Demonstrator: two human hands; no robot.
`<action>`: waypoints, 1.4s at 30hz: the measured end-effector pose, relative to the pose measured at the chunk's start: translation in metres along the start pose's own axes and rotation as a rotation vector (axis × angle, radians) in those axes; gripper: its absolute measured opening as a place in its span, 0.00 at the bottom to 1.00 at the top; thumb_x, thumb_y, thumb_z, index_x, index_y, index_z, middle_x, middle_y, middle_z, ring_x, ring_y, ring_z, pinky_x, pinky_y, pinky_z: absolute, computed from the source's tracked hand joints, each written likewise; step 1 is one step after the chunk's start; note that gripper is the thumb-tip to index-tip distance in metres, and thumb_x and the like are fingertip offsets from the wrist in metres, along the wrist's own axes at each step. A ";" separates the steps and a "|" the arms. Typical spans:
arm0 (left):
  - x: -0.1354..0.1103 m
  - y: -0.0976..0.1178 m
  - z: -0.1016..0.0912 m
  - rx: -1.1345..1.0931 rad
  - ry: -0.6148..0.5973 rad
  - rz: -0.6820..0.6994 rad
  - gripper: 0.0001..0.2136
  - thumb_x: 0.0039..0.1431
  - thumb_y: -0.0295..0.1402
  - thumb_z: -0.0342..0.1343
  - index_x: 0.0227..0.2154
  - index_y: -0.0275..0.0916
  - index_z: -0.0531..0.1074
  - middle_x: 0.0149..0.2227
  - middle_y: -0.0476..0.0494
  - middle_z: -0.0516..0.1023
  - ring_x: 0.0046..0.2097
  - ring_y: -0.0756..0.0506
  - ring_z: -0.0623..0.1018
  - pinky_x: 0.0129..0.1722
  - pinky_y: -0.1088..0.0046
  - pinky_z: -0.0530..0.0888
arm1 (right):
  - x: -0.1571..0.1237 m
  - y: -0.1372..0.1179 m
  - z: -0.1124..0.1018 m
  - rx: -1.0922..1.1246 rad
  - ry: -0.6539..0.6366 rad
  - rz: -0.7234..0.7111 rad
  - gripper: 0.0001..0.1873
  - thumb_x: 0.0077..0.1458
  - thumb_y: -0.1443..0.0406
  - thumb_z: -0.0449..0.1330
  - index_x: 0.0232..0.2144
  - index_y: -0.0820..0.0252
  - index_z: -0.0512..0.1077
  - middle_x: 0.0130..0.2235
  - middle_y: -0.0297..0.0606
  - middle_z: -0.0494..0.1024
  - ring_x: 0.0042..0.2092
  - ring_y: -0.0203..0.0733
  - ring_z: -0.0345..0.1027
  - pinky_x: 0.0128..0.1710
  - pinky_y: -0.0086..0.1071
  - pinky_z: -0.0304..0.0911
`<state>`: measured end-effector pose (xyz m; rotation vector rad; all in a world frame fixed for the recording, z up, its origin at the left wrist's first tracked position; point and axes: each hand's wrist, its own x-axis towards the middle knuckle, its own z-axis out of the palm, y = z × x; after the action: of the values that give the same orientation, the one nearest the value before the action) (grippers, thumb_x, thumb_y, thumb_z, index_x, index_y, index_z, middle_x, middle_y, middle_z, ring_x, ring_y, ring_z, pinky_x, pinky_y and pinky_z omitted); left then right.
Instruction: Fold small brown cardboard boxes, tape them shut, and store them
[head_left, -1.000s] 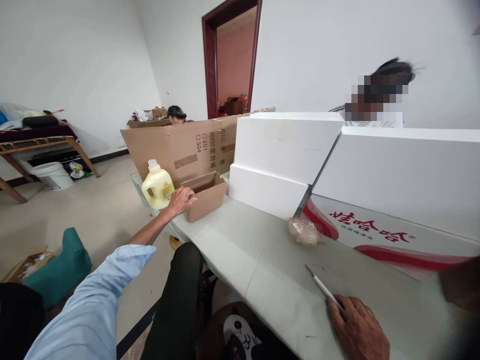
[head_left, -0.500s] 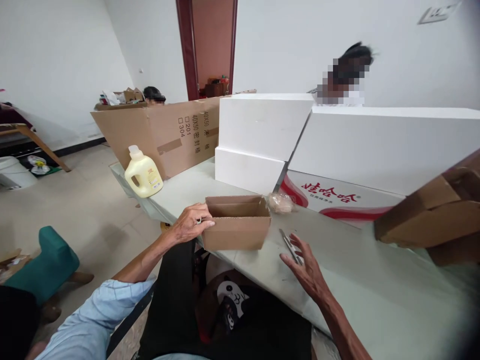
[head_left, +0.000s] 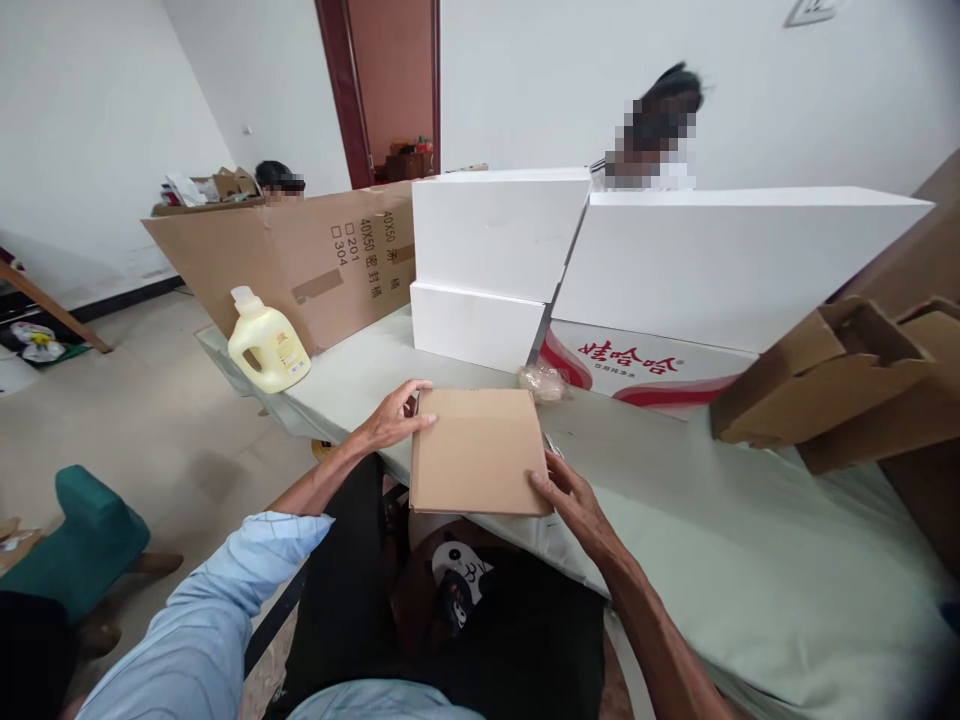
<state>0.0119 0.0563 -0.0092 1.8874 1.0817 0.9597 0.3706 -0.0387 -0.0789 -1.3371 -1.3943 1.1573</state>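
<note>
A small brown cardboard box (head_left: 477, 450) is at the near edge of the table, a broad plain face turned up toward me. My left hand (head_left: 397, 415) grips its left side, with the thumb on that face and the fingers behind the edge. At the lower right corner, my right hand (head_left: 566, 490) holds the box in the same way, its fingertips partly hidden. A slim silvery tool (head_left: 553, 446) shows just beyond my right hand; the box and hand cover most of it, so its kind is unclear. The inside of the box is out of sight.
Behind the box lies a crumpled clear plastic wad (head_left: 544, 382). White boxes (head_left: 495, 235) and a red-and-white printed carton (head_left: 637, 365) line the far side. A yellow jug (head_left: 268, 345) stands left; open brown boxes (head_left: 817, 375) lean right. Two people sit beyond.
The box has turned from showing its open top to showing a broad face. My right hand has left the silvery tool and moved left onto the box. The view has shifted slightly.
</note>
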 end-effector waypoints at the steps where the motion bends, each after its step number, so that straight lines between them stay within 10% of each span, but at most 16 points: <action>1: -0.008 -0.001 -0.002 0.040 -0.031 0.053 0.35 0.54 0.44 0.72 0.64 0.41 0.72 0.60 0.36 0.77 0.51 0.41 0.80 0.46 0.67 0.79 | 0.001 0.001 -0.001 0.002 0.040 0.010 0.44 0.55 0.35 0.68 0.63 0.53 0.78 0.64 0.48 0.80 0.63 0.63 0.74 0.61 0.53 0.73; 6: -0.058 -0.009 -0.006 0.362 -0.250 0.261 0.52 0.54 0.29 0.71 0.78 0.51 0.50 0.81 0.31 0.46 0.79 0.29 0.57 0.67 0.48 0.75 | 0.005 0.008 0.000 0.061 0.139 0.122 0.42 0.52 0.34 0.69 0.58 0.55 0.81 0.62 0.50 0.81 0.62 0.64 0.75 0.49 0.50 0.81; 17: -0.069 -0.054 0.033 0.636 -0.086 0.489 0.50 0.59 0.29 0.73 0.77 0.43 0.47 0.72 0.24 0.66 0.78 0.23 0.60 0.72 0.32 0.68 | -0.002 0.011 0.005 0.093 0.017 0.155 0.44 0.53 0.30 0.65 0.58 0.52 0.82 0.60 0.50 0.82 0.58 0.62 0.79 0.49 0.52 0.80; 32: -0.082 -0.028 0.054 0.635 -0.026 0.574 0.31 0.64 0.26 0.68 0.67 0.38 0.64 0.67 0.25 0.72 0.76 0.25 0.64 0.69 0.34 0.74 | -0.031 0.034 0.019 -0.107 0.057 -0.071 0.45 0.60 0.40 0.67 0.72 0.50 0.64 0.70 0.50 0.69 0.67 0.59 0.69 0.58 0.50 0.77; 42: -0.069 0.041 0.024 0.329 0.070 0.478 0.26 0.65 0.39 0.70 0.62 0.42 0.70 0.61 0.30 0.78 0.63 0.34 0.79 0.63 0.49 0.78 | -0.048 -0.027 -0.011 -0.139 0.222 -0.112 0.38 0.58 0.40 0.68 0.62 0.53 0.77 0.51 0.46 0.83 0.48 0.52 0.78 0.46 0.41 0.78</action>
<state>0.0217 -0.0269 -0.0006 2.4701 0.8824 1.1688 0.3786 -0.0855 -0.0492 -1.4180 -1.3870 0.8244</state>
